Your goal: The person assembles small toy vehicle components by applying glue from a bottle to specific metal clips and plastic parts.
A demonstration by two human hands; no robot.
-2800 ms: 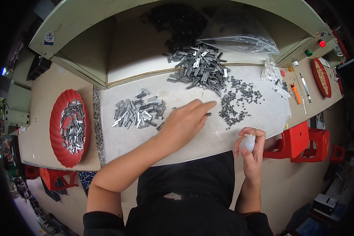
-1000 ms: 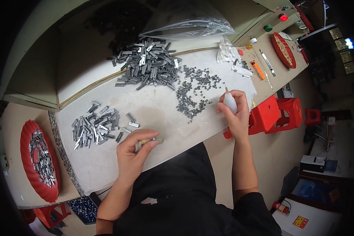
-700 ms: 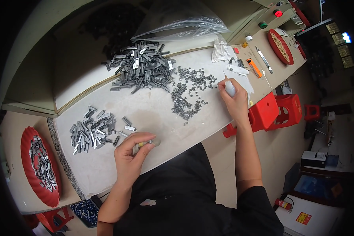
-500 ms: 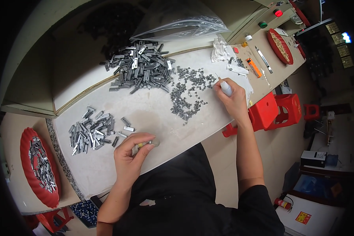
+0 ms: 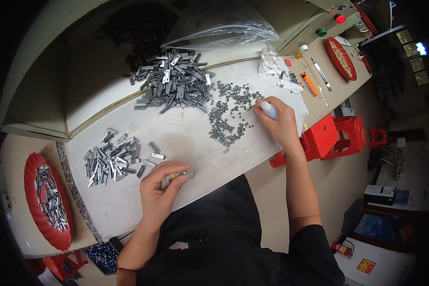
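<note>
Left hand: your thumb and fingers pinch a small piece, partly hidden, near the worktop's front edge; a slack pinch could drop it into your lap.
Loose blocks: they lie just beyond that hand; a stray wrist could scatter them.
Right hand: your fingers wrap the white squeeze bottle, tilted beside the tiny parts; squeezing too hard could wet them.
Tiny parts: spread on the worktop; brushing knuckles could sweep some away.
Block pile: heaped behind; a nudge could slide blocks among the tiny parts.
</note>
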